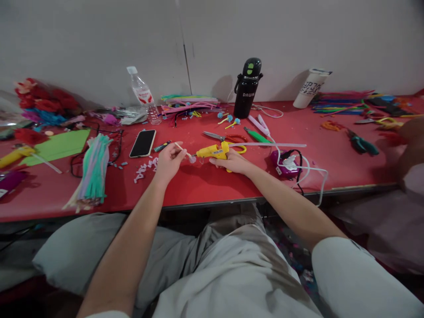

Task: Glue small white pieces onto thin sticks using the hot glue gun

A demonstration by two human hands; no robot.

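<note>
My left hand point(169, 162) pinches a thin pale stem point(182, 150), with a small lilac fluffy tuft point(192, 159) at its lower end. Close to that tuft is the nozzle of a yellow hot glue gun point(209, 152); whether they touch I cannot tell. My right hand point(236, 162) is wrapped round the glue gun's handle. A long translucent glue stick point(274, 145) juts from the back of the gun to the right. Short lilac cut pieces point(144, 169) lie scattered left of my left hand. Scissors point(225, 137) with red handles rest behind the gun.
Along the red table point(205, 185) stand a plastic bottle point(144, 97), a black flask point(247, 90) and a white tumbler point(311, 89). A phone point(143, 143) and a pipe cleaner bundle point(95, 168) lie left. A purple power box point(284, 165) with cables sits right, near another person's arm point(412, 148).
</note>
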